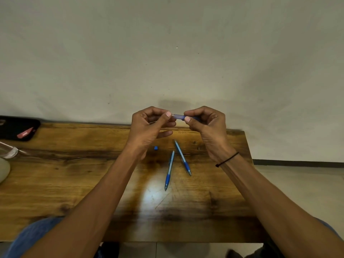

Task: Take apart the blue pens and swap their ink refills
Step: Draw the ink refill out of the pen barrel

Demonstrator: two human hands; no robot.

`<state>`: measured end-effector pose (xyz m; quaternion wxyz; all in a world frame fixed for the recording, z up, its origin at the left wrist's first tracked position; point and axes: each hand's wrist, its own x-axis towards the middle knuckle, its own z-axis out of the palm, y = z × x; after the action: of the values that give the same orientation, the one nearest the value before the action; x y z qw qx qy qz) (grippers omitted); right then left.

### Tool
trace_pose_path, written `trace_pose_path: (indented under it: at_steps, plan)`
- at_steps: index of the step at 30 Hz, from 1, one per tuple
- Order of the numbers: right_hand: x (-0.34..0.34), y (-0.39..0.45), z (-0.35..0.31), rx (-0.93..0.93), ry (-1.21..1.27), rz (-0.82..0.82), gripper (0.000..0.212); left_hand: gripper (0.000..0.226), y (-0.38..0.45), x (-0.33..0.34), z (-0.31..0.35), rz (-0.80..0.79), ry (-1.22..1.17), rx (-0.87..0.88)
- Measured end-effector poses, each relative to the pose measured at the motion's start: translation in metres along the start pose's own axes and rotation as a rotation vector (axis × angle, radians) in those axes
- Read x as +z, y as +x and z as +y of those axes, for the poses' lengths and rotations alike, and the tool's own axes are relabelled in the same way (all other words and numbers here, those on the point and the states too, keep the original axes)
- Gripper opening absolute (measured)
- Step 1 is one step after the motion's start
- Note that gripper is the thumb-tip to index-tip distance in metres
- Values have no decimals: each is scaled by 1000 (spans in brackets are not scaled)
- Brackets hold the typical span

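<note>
Hands raised above the wooden surface (74,183), left hand (149,125) and right hand (206,123) both pinching a blue pen barrel (179,116) between thumb and fingers. Two blue pens (169,170) lying side by side below, small blue cap (156,148) just left of them

Plain off-white wall (167,53) fills the far half of the view, marked with a few small dark specks and faint scuffs. Wooden table (74,183) stands against it, warm brown with dark grain streaks and knots; a bright patch of glare sits on the varnish near the middle. Right of the table, pale floor (307,175) meets the wall at a dark skirting strip (297,162). Light tiles show beneath the near table edge. Far left corner: a black case (16,127) with a red tag. Left edge: a clear glass object (8,150), partly out of view.
</note>
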<state>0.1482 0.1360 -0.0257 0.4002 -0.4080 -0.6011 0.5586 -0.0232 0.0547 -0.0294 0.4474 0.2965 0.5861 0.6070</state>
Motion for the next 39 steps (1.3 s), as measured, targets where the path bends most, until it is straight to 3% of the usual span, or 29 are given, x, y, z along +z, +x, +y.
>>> trace_pose_path:
  at_steps: [6,13,16,20,27,35,39]
  plan:
    - [-7,5,4,-8,-71,-4,13,10,4,-10,8,18,130,-9]
    - [-13,8,5,26,-2,8,13,14,8,-23,12,97,21,-77]
    - [-12,7,6,47,45,12,16,11,8,-22,11,136,-94,-141]
    - [-4,2,7,111,139,-18,15,9,2,-4,4,174,-446,-270]
    - [15,-8,13,205,309,-137,11,15,2,15,0,34,-683,-299]
    - [16,-10,14,236,480,-201,4,27,-2,18,2,-43,-739,-323]
    - [17,-12,17,247,484,-227,11,8,-3,20,5,-26,-721,-315]
